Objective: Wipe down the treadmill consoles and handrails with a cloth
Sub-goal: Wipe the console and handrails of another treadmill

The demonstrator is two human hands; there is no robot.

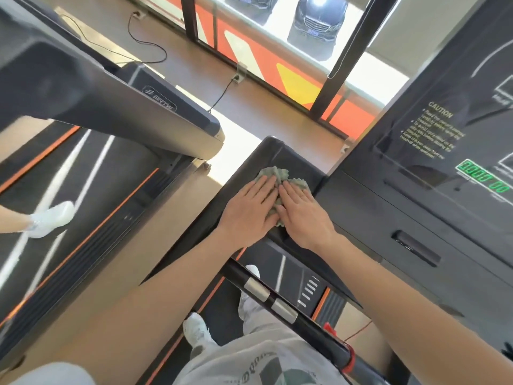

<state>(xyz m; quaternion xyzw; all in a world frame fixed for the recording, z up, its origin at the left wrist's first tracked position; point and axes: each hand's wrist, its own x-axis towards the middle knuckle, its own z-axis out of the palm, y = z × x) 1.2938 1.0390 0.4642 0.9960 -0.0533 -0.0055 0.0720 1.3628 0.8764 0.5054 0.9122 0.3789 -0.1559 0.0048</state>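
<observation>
Premises: a gym with a wood-effect floor [177, 79], a glazed frontage with parked cars beyond it, and black power leads [150, 48] trailing to floor sockets. You stand on the dark running belt [266, 276] of the right-hand treadmill. A second grey treadmill [116, 107] sits to your left, with another person's white shoe [52, 218] on its belt.

Item under work: the crumpled grey-green cloth [273, 172] lies on the broad black side handrail [266, 152], just left of the black console [433, 168]. Your left hand [249, 207] and right hand [302, 215] lie flat on the cloth side by side. The fingers are straight and pressing down, and neither hand grasps the cloth.

Assessment: the handrail wipe is in hand. Nothing shows whether the console face or the black crossbar with silver sensor plates [256, 289] has been done.

Risks noted:
- The cloth is bunched, so a flat-palm push may skid over it and leave strips unwiped.
- The cloth sits near the rail's far end and could slide off onto the floor because nothing grips it.
- The console shows lit green digits. When you move onto it, a pressed control could start the belt under your feet.
- The red safety clip [329, 327] and its cord hang by the crossbar, and a sweeping forearm could snag them.
</observation>
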